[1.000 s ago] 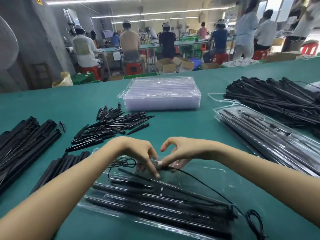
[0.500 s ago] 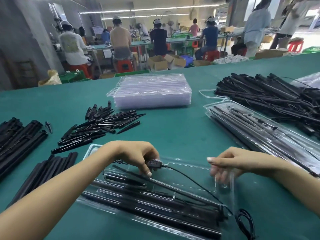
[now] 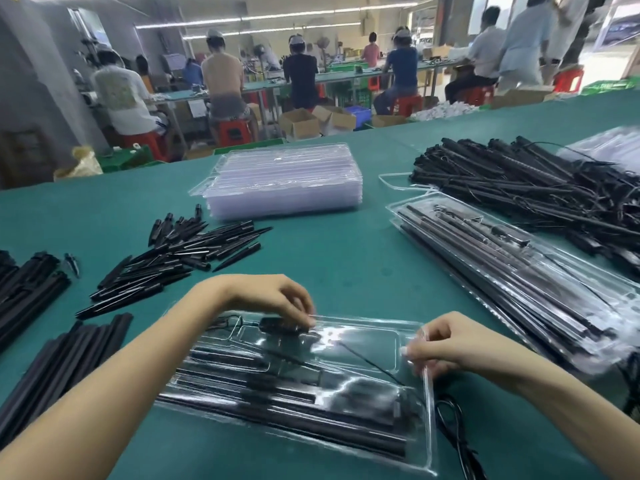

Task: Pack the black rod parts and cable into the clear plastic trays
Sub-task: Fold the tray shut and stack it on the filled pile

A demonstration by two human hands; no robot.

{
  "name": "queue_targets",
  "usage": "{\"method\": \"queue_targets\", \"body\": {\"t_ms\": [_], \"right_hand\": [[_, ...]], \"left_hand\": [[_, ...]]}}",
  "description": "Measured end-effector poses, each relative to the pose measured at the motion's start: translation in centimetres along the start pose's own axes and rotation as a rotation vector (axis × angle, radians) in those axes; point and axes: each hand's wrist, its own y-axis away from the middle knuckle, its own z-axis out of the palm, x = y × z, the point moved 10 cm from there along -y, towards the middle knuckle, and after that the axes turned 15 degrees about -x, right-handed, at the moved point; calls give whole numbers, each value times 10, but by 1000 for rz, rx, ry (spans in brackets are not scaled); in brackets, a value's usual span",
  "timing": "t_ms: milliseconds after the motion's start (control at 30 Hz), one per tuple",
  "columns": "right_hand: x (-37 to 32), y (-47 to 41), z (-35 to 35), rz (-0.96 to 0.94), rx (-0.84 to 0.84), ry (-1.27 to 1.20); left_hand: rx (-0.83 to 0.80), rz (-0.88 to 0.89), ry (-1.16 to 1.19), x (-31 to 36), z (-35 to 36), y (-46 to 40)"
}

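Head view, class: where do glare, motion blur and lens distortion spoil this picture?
Head view: white glare streaks the clear plastic tray between the hands; motion blur smears the right hand's fingertips and the tray's right rim; wide-angle distortion bows the green table's far edge; ceiling strip lights burn out.

Workers sit with their backs turned on red plastic stools at a long green-topped workbench across the factory floor, under rows of fluorescent ceiling lights. Open brown cardboard boxes and a blue plastic crate stand on the floor behind the teal-covered bench in the foreground.
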Motion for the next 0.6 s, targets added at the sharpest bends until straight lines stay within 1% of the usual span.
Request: {"method": "queue_targets", "body": {"t_ms": [100,200,300,367,467,533,600], "right_hand": [[-1,-5,-5,-18,85,-28],[-8,-7,-7,-51,123,-54],[-8,-5,-5,-44,129,-82],[-2,-2,3,-9,62,-101],[5,10,21,102,-164,59],[9,19,31,141,-308,128],[8,23,29,124,-330,136]], "left_hand": [[26,96,-61,41,8,-22],[-48,150,-102,77,26,-49],[-128,150,-136,87,35,-62],[-152,153,-93,85,36,-64],[-161,151,-23,80,38,-64],[-161,150,-8,77,38,-64],[-174,159,0,76,40,-64]]}}
